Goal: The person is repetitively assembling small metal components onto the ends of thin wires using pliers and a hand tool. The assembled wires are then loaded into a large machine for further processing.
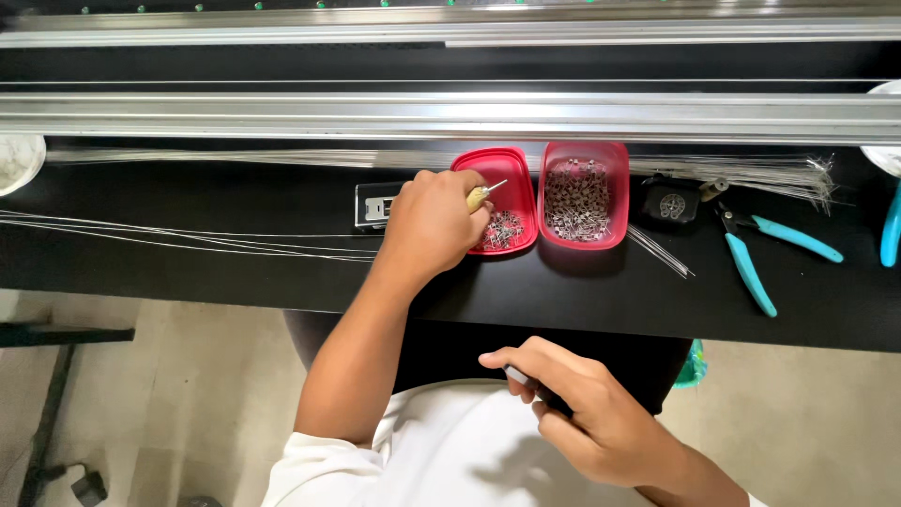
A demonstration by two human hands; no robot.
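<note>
My left hand (432, 223) rests at the left edge of a red tray (511, 169) and grips a small tool with a yellowish handle and thin metal tip (482, 194), which points over the small metal-and-brown parts (502, 230) in that tray. A second red tray (615, 160) beside it on the right is full of the same small parts. My right hand (587, 413) is low, near my white shirt, closed around a thin dark tool (535, 387) with a light end.
The black bench (235, 202) carries long thin wires (188, 239) at left and a wire bundle (751, 171) at right. Teal-handled cutters (751, 253), a black fob (671, 202), a small black box (374, 205) and aluminium rails (450, 113) lie around.
</note>
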